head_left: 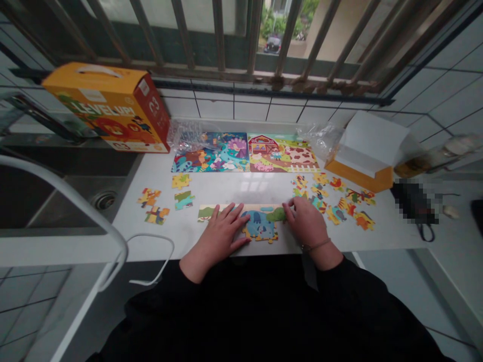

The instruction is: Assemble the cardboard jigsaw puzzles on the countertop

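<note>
while touching it, left hand (pixel 220 234) and right hand (pixel 306 224) flank the jigsaw (pixel 260 226).

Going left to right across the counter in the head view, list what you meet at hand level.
Sink drain → loose jigsaw pieces → left hand → part-built jigsaw with a blue animal → right hand → more loose jigsaw pieces

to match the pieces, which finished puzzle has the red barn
The farm puzzle, right of the finished pair at the back; its neighbour is blue and purple, with no barn.
</note>
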Demonstrator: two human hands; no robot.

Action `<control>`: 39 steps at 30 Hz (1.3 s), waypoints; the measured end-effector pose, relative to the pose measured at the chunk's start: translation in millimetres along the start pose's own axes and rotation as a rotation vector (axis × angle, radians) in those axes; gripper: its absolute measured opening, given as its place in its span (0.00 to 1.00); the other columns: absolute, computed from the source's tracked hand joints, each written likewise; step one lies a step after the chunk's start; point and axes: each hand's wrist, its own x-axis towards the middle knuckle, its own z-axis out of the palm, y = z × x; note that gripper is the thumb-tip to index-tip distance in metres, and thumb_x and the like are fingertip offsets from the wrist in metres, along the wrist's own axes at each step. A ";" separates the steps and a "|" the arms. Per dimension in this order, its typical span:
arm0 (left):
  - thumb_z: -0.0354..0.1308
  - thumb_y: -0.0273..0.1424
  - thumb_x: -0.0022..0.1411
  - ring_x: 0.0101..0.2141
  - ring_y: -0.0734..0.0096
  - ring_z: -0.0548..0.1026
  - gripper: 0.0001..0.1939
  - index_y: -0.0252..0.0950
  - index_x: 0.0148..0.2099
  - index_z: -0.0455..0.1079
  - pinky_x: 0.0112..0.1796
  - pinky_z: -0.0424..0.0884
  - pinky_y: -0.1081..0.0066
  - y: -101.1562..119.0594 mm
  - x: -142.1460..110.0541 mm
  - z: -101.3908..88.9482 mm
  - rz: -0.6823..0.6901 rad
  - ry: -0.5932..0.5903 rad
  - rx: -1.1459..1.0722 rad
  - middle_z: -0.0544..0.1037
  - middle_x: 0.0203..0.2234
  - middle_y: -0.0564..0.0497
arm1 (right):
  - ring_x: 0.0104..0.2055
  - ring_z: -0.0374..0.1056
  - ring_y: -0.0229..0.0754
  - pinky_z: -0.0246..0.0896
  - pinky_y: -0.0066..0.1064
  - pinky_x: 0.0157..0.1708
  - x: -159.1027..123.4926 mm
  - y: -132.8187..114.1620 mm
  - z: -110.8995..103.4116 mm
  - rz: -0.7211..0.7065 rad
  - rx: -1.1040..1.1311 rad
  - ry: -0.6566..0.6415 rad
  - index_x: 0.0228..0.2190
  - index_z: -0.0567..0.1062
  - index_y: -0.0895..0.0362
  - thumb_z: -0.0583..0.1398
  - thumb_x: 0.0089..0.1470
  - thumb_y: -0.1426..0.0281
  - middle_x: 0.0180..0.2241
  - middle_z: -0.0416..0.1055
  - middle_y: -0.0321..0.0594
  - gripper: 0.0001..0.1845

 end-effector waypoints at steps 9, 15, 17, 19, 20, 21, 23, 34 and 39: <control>0.61 0.48 0.75 0.77 0.39 0.54 0.34 0.45 0.76 0.64 0.72 0.48 0.26 -18.8 20.2 -5.8 -0.040 0.011 0.071 0.56 0.80 0.41 | 0.56 0.70 0.61 0.65 0.54 0.58 1.8 47.4 -0.4 -0.086 -0.066 -0.034 0.55 0.83 0.54 0.56 0.72 0.65 0.57 0.77 0.55 0.19; 0.60 0.47 0.76 0.78 0.42 0.55 0.33 0.46 0.77 0.62 0.73 0.46 0.27 -25.6 39.9 -11.4 -0.021 0.001 0.038 0.57 0.79 0.44 | 0.59 0.69 0.63 0.64 0.54 0.60 0.9 61.4 -0.5 -0.009 -0.016 0.009 0.62 0.76 0.61 0.59 0.69 0.62 0.58 0.76 0.59 0.26; 0.59 0.47 0.76 0.78 0.42 0.54 0.33 0.46 0.77 0.61 0.73 0.46 0.27 -26.0 48.2 -11.2 -0.016 0.004 0.039 0.56 0.80 0.44 | 0.58 0.69 0.63 0.64 0.53 0.60 8.0 64.3 -1.6 0.027 -0.022 0.020 0.59 0.78 0.61 0.59 0.69 0.61 0.56 0.77 0.60 0.24; 0.58 0.46 0.77 0.78 0.42 0.54 0.32 0.45 0.77 0.61 0.73 0.46 0.27 -26.5 55.0 -9.5 -0.012 0.012 0.050 0.56 0.80 0.44 | 0.57 0.69 0.63 0.64 0.53 0.59 18.0 66.8 -3.9 0.057 -0.037 0.021 0.56 0.79 0.61 0.60 0.69 0.61 0.54 0.77 0.60 0.22; 0.57 0.45 0.78 0.78 0.42 0.54 0.31 0.44 0.77 0.62 0.73 0.46 0.27 -26.8 57.3 -8.3 -0.011 0.024 0.061 0.56 0.80 0.43 | 0.57 0.69 0.63 0.64 0.53 0.58 23.2 68.3 -5.8 0.071 -0.047 0.024 0.55 0.79 0.61 0.59 0.69 0.61 0.54 0.78 0.59 0.22; 0.56 0.44 0.78 0.78 0.42 0.55 0.30 0.43 0.77 0.62 0.73 0.47 0.28 -27.1 58.4 -6.8 -0.010 0.042 0.073 0.56 0.80 0.43 | 0.56 0.70 0.62 0.64 0.52 0.58 28.1 70.2 -8.2 0.083 -0.058 0.029 0.55 0.80 0.61 0.59 0.69 0.61 0.53 0.78 0.59 0.21; 0.53 0.41 0.79 0.77 0.42 0.55 0.28 0.41 0.76 0.63 0.73 0.47 0.29 -27.3 56.5 -3.5 -0.011 0.098 0.095 0.57 0.79 0.41 | 0.55 0.71 0.61 0.65 0.51 0.58 35.2 76.5 -14.9 0.104 -0.072 0.055 0.52 0.81 0.61 0.57 0.69 0.63 0.52 0.78 0.59 0.20; 0.52 0.39 0.79 0.73 0.43 0.65 0.25 0.38 0.71 0.69 0.72 0.57 0.34 -15.8 6.4 18.0 -0.004 0.229 -0.007 0.67 0.74 0.38 | 0.42 0.75 0.53 0.64 0.40 0.40 -31.1 172.6 -66.0 0.482 -0.172 0.109 0.46 0.82 0.57 0.56 0.65 0.63 0.42 0.82 0.52 0.18; 0.53 0.41 0.78 0.72 0.40 0.67 0.25 0.39 0.71 0.70 0.71 0.59 0.31 -16.5 11.2 14.6 0.021 0.228 0.006 0.68 0.74 0.39 | 0.41 0.75 0.53 0.66 0.41 0.40 -58.4 184.8 -69.1 0.500 -0.191 -0.039 0.42 0.82 0.56 0.59 0.65 0.58 0.40 0.81 0.51 0.17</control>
